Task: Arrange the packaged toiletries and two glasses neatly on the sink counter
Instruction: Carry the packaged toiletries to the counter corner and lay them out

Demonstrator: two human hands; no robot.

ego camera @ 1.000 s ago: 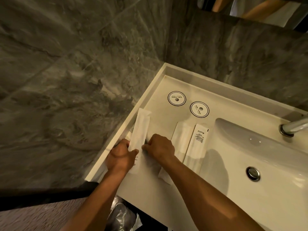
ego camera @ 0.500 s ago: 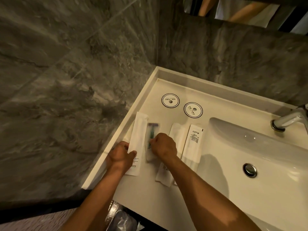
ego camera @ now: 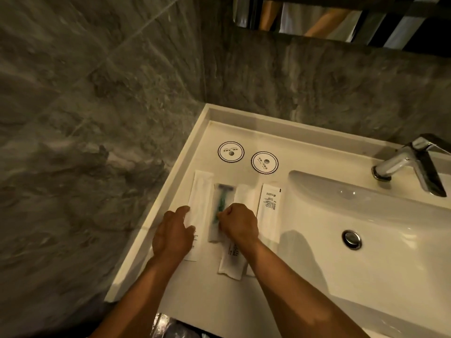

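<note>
Several white toiletry packets lie side by side on the white sink counter (ego camera: 244, 135). My left hand (ego camera: 173, 235) rests flat on the lower part of the leftmost long white packet (ego camera: 200, 193), fingers apart. My right hand (ego camera: 240, 222) pinches the lower end of a clear razor packet (ego camera: 220, 201) with a green-handled razor inside. A white packet (ego camera: 245, 195) lies partly under my right hand, and a printed white packet (ego camera: 269, 206) lies to its right. Two round paper coasters (ego camera: 230, 151) (ego camera: 264, 162) sit behind the packets. No glasses are in view.
The basin (ego camera: 366, 215) with its drain (ego camera: 351, 239) fills the right side, and a chrome tap (ego camera: 410, 162) stands at its back. Grey marble walls close the left and rear. A mirror edge shows at the top, and a plastic-lined bin (ego camera: 170, 328) sits below the counter.
The razor packet has come into view between the left packet and the others, laid straight by my right hand. My left hand has flattened onto the left packet.
</note>
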